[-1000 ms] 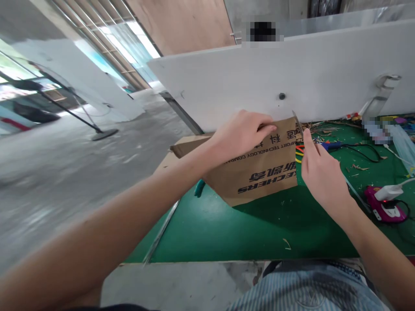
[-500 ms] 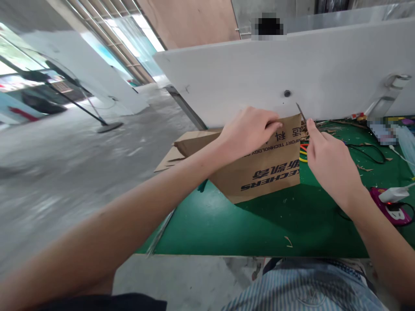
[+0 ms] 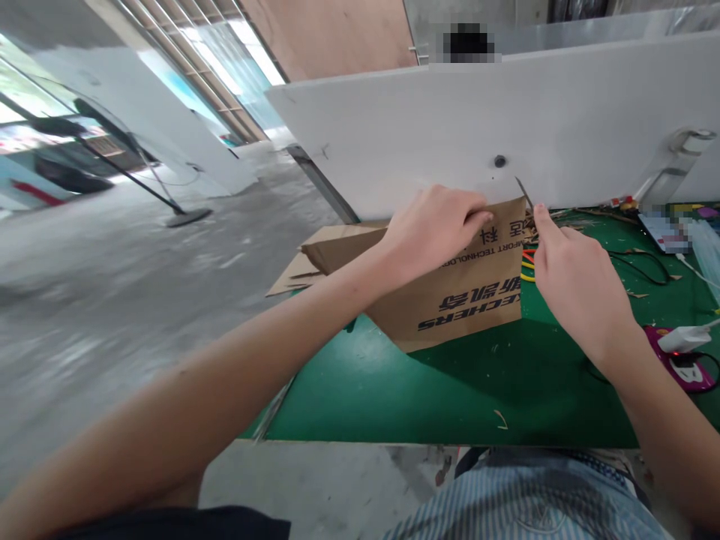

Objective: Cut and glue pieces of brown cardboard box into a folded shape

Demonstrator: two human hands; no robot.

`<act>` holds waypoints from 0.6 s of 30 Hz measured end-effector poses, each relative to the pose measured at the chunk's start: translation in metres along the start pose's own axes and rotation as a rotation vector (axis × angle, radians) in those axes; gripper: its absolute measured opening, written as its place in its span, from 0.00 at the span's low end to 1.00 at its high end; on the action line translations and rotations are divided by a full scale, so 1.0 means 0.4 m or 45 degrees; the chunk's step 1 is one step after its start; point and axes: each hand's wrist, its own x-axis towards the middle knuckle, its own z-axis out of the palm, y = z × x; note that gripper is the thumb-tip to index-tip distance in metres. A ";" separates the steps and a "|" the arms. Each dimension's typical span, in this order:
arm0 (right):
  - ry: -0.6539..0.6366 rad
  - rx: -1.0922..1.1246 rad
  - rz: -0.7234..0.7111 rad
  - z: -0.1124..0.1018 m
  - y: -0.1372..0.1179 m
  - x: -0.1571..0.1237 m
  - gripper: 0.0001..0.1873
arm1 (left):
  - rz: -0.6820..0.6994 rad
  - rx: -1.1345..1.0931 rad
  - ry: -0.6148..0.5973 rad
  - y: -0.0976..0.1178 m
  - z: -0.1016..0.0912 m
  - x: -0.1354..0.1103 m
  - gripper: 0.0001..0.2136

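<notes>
My left hand [image 3: 442, 225] grips the upper edge of a brown cardboard sheet [image 3: 478, 307], thumb on the near face and fingers behind. Dark printed lettering runs across the sheet, which stands tilted above the green table. My right hand [image 3: 579, 277] is closed around a knife with a thin blade [image 3: 523, 193]; its handle is hidden in the fist. The blade points up and to the left, right at the sheet's upper right corner. Whether it touches the cardboard I cannot tell.
The green table [image 3: 450, 405] carries cardboard scraps [image 3: 579, 220], black cable, and a magenta power strip [image 3: 689, 375] with a white plug at the right. More cardboard [image 3: 292, 274] lies at the left edge. A white partition [image 3: 394, 150] stands behind; a person's head shows beyond it.
Almost nothing differs. Both hands keep their grips, and the knife stays beside the sheet's right corner; the view has shifted slightly.
</notes>
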 end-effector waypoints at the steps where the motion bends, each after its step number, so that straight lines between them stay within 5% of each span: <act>1: -0.011 -0.013 0.013 0.001 -0.003 -0.003 0.28 | 0.003 -0.008 0.006 -0.001 0.001 0.000 0.16; 18: -0.116 -0.068 0.057 0.027 -0.009 -0.016 0.29 | 0.017 -0.062 0.003 -0.009 0.004 0.003 0.15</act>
